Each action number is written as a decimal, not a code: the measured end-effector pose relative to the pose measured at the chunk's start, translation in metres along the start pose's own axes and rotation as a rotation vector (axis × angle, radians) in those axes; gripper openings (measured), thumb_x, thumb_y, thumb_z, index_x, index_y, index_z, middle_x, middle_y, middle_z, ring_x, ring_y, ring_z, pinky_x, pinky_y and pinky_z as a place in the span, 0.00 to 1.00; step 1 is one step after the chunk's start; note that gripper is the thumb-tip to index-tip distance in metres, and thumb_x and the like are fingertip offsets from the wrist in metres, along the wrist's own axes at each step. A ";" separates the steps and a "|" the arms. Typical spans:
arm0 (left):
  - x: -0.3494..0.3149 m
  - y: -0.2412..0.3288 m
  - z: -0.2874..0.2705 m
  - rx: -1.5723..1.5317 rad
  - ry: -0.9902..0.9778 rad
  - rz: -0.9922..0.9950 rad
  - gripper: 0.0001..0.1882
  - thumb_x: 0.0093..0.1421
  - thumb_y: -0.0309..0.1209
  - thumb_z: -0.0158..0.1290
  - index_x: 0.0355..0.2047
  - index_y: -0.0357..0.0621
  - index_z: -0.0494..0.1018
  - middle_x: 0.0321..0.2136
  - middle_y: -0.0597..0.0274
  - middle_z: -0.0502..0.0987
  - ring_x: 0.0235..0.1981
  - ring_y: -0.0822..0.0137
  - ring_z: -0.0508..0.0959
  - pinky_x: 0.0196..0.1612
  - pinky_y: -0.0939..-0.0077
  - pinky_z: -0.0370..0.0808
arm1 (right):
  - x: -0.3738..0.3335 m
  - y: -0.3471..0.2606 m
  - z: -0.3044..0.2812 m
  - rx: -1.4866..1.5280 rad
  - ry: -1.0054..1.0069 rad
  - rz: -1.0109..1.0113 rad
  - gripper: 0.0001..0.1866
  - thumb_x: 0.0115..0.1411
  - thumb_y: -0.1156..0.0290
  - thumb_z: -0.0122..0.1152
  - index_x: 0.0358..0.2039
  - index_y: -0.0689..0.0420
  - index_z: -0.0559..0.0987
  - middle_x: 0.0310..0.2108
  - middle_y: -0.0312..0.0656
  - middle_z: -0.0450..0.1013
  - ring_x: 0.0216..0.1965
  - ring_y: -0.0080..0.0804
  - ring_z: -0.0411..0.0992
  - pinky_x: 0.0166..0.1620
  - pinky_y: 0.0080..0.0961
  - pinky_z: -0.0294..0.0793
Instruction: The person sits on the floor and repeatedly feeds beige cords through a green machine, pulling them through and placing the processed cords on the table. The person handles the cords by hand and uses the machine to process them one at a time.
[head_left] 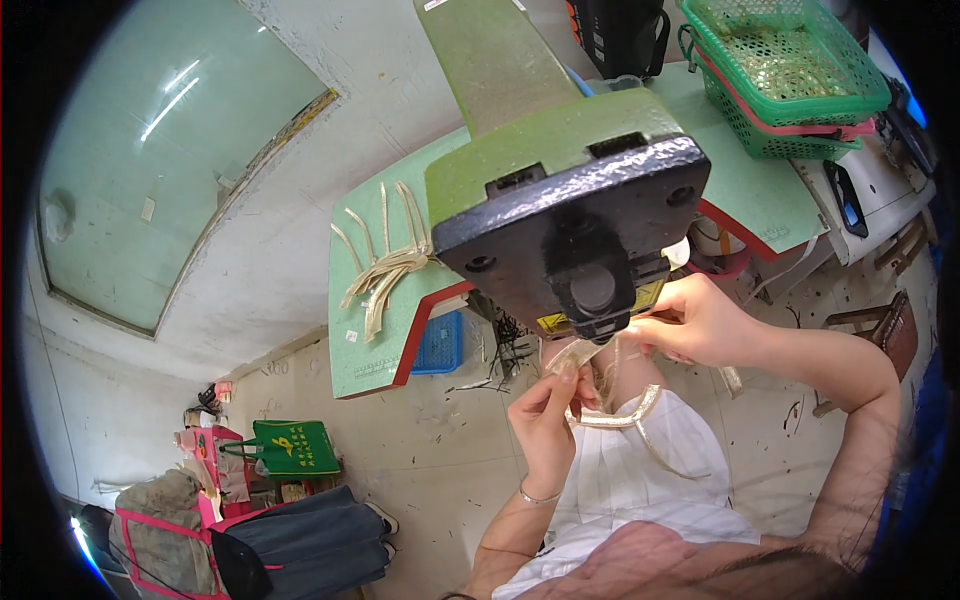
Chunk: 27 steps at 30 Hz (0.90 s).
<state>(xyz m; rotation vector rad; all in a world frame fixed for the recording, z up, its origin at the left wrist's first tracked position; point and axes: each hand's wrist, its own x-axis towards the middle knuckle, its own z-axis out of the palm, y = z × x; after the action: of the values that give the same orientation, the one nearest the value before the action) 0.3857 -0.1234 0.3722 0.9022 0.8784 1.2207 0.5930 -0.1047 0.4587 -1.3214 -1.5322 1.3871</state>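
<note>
While under the green-and-black machine head (570, 200) | left hand (548, 415) pinched on gold woven strap (585, 355) | right hand (695, 322) clamped on same strap | loose cream straps (385, 265) on green tabletop (370, 340)

Bright even daylight, sharp centre, fisheye-bent dark rim.

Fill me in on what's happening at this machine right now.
A person sits at a green and black machine. Both hands hold a pale gold strap up under the machine's black head: the left hand pinches one end, the right hand holds the other beside the head. More such straps lie piled on the green table.
</note>
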 end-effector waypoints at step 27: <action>0.015 0.027 -0.007 0.116 -0.115 -0.068 0.10 0.60 0.28 0.52 0.24 0.35 0.74 0.14 0.63 0.73 0.13 0.78 0.70 0.16 0.86 0.65 | 0.007 0.005 -0.052 0.256 -0.141 0.302 0.31 0.64 0.44 0.36 0.16 0.56 0.67 0.13 0.35 0.64 0.15 0.23 0.67 0.21 0.20 0.68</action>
<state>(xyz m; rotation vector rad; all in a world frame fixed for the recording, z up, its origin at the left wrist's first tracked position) 0.3710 -0.1051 0.3929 1.0174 0.8866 1.0573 0.6408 -0.0835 0.4632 -1.3558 -1.2243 1.8330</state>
